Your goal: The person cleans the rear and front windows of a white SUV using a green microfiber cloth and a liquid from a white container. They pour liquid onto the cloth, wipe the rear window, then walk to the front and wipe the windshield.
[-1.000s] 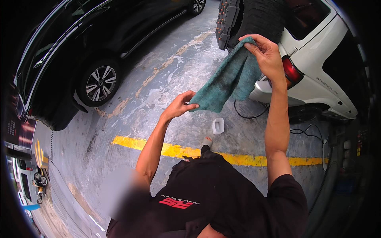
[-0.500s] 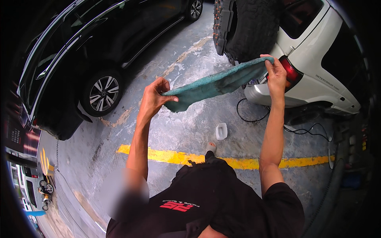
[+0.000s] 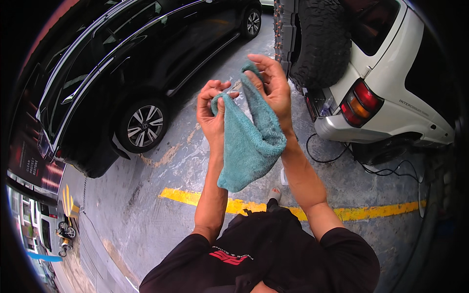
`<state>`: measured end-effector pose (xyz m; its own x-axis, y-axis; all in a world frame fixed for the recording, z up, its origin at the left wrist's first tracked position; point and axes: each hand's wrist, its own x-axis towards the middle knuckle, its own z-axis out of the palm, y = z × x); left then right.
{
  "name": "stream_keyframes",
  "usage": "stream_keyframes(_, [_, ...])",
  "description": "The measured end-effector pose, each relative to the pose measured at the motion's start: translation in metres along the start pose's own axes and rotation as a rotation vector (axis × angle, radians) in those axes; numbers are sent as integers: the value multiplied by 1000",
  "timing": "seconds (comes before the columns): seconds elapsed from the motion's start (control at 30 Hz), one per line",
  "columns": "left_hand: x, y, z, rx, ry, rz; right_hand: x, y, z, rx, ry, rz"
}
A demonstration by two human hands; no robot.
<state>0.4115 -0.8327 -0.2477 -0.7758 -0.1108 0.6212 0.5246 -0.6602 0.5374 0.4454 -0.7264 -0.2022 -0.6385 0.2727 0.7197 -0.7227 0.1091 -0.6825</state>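
Note:
A teal microfiber cloth (image 3: 251, 151) hangs in a drooping fold between my two raised hands. My left hand (image 3: 213, 106) pinches one upper corner between thumb and fingers. The opposite corner is in my right hand (image 3: 270, 83), its thumb pressed on the fabric and the upper fingers partly extended. Both hands are close together, and the cloth sags below them in front of my forearms.
A black car (image 3: 112, 73) stands on the left. To the right is a white vehicle (image 3: 391, 97) with a large spare tyre (image 3: 322, 49) at its rear. Black cable (image 3: 386, 171) lies beneath it. A yellow line (image 3: 351, 213) crosses the grey floor. A white container (image 3: 284, 177) is mostly hidden behind my right forearm.
My hands have come together from wide apart, and the cloth, stretched out between them before, now hangs folded. The view has shifted slightly, with the cars appearing further right.

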Motion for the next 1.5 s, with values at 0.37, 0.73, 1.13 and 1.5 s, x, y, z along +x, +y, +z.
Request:
stream_keyframes(0.37, [20, -3, 49, 923, -776, 183, -44, 64, -80, 275, 169, 538])
stream_keyframes(0.73, [78, -199, 102, 817, -1586, -690, -151, 151, -186, 707, 291, 443])
stream_keyframes(1.13, [-62, -462, 130, 480, -1306, -937, -180, 203, -357, 898, 689, 434])
stream_keyframes(1.5, [-154, -691, 122, 992, -899, -620, -255, 217, -420, 659, 958, 515])
